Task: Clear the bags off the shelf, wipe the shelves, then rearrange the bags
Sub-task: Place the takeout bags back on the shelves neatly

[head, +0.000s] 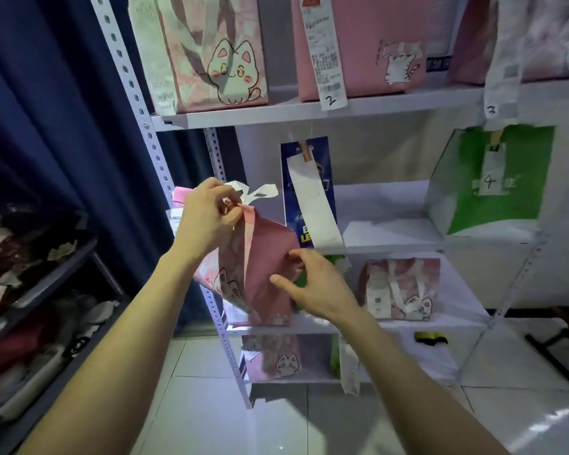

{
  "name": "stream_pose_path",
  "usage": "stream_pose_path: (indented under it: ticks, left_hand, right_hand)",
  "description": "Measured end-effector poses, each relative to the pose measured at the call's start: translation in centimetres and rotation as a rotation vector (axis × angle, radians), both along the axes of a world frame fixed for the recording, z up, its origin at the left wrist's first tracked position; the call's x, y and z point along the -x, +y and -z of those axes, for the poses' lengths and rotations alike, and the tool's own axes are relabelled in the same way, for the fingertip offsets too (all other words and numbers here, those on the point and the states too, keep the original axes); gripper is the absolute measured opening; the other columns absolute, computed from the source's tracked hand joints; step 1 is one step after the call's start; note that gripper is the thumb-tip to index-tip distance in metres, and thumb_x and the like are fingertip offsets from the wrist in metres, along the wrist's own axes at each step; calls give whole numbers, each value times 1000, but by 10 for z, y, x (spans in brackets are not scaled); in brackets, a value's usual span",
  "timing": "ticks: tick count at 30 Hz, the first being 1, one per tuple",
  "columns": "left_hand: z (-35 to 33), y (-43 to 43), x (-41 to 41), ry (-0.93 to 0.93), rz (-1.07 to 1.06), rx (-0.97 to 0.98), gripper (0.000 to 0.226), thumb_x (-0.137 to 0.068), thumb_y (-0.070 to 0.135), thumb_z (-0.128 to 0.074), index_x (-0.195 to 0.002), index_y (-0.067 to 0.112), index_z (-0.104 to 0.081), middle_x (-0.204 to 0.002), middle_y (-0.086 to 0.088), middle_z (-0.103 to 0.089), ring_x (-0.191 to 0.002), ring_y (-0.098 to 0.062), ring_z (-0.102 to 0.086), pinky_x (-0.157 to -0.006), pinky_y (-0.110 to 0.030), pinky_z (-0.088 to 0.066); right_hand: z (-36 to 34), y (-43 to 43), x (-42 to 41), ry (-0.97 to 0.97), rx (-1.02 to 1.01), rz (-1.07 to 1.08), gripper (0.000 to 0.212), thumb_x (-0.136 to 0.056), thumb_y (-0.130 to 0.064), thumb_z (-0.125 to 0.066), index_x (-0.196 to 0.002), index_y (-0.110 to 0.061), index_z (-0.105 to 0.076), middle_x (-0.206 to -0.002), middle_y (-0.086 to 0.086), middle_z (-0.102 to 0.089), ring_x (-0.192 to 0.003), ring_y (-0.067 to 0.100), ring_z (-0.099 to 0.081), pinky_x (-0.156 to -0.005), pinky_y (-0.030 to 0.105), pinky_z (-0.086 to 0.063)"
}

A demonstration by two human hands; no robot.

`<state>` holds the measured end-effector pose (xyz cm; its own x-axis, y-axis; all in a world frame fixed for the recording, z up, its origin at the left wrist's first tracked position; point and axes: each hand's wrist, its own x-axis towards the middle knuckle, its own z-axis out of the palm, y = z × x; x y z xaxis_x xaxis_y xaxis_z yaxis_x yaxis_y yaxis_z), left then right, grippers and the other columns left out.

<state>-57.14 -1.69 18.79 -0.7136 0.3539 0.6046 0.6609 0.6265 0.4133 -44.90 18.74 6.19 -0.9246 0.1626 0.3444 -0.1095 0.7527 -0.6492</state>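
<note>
Left hand [207, 218] pinches pink bag [270, 251] top, right hand [312, 284] touches its side

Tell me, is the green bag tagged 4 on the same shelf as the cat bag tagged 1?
No, the green bag stands one level lower than the cat bag.

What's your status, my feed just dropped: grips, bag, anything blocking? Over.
Left grip pinches pink cat bag at its top. Right grip open, against bag's side. Blue bag stands close behind.
</note>
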Motion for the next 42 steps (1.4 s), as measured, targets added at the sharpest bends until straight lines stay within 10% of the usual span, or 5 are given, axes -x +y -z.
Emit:
stream_pose_path:
  ticks: [10, 21, 29, 42]
  left_hand:
    - [17, 65, -103, 7, -93, 162, 5, -84, 31, -76, -80, 33, -74, -89, 9, -58, -83, -18, -64, -70, -38, -55]
    - [8, 144, -137, -38, 55, 187, 10, -90, 36, -72, -80, 38, -73, -96, 14, -59, -91, -17, -65, -70, -33, -45]
    - [25, 110, -125, -249, 324, 0, 27, -98, 20, -73, -116, 40, -76, -123, 18, -66, -88, 0, -68, -83, -27, -58]
    - [78, 62, -84, -418, 217, -84, 21, -104, 18, -68, -122, 21, -76, -120, 2, -73, -92, -9, -67, -65, -11, -45]
  right_hand:
    - [28, 7, -115, 91, -23, 125, 82, -75, -98, -50, -128, -36, -53, -124, -14, -47, -108, 10, -54, -89, 28, -50]
    - [29, 43, -143, 116, 142, 332, 15, -100, -16, -57, -113, -20, -64, -134, -7, -50, -110, 18, -60, -88, 43, -62]
    - [29, 67, -163, 115, 321, 557, 21, -105, -8, -48, -87, -17, -52, -83, 4, -59, -80, 31, -59, -66, 45, -51]
    - [-8, 110, -173, 230, 310, 857, 27, -104, -11, -46, -80, -23, -46, -84, 12, -60, -75, 33, -58, -62, 41, -47]
